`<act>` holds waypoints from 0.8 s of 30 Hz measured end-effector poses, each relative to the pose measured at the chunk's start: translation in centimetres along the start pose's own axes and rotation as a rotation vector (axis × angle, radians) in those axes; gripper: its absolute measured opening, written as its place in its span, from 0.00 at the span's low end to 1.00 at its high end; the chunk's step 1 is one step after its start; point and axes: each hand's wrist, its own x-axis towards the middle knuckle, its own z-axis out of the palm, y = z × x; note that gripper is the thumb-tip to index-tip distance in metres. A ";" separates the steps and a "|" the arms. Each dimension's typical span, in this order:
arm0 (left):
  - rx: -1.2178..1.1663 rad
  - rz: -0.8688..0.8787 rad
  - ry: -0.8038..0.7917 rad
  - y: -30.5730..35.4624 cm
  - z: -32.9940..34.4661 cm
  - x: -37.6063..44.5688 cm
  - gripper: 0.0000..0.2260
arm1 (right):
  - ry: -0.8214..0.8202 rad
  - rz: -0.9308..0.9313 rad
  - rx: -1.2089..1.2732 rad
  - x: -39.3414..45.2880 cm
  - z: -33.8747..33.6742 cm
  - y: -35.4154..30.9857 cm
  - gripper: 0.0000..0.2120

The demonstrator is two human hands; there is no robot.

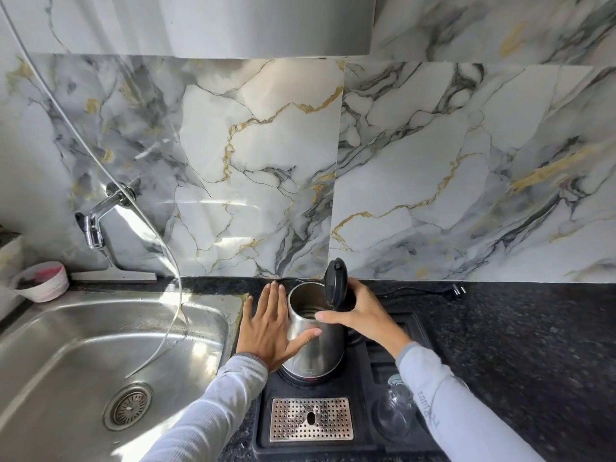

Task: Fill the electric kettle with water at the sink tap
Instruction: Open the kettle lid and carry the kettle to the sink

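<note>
Standing so far: you are at the first step, with the kettle (315, 331) on its black base on the tray (363, 438) to the right of the sink (100, 345), lid (336, 281) swung up and the mouth open; it looks empty inside, as far as the view tells.
Step in hand: getting hold of the kettle to lift it off the base; nothing has gone to the tap (96, 218) yet.
Left hand: your left hand (266, 328) lies against the kettle's left side, fingers (275, 301) straight and spread wide, thumb across the steel front. It steadies the body; it does not grip.
Right hand: your right hand (358, 315) curls around the back right of the kettle, about where the handle should be, with the thumb reaching over the rim just under the raised lid. The fingers are bent round, but the handle itself is hidden behind the hand, so you cannot tell from here whether the grasp is firm.
Next move: I judge you need to lift straight up clear of the base, then carry left over the sink's edge and bring the open mouth under the tap spout.
Mind: the thin hose (173, 261) hanging into the sink crosses that path, and the glass (395, 408) sits on the tray near your right sleeve.
Lid: keep it upright so the water goes in.
</note>
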 end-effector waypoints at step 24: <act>-0.046 -0.079 0.162 -2.6 -4.5 -0.7 0.53 | 0.485 -0.395 -0.545 3.6 1.1 -5.0 0.36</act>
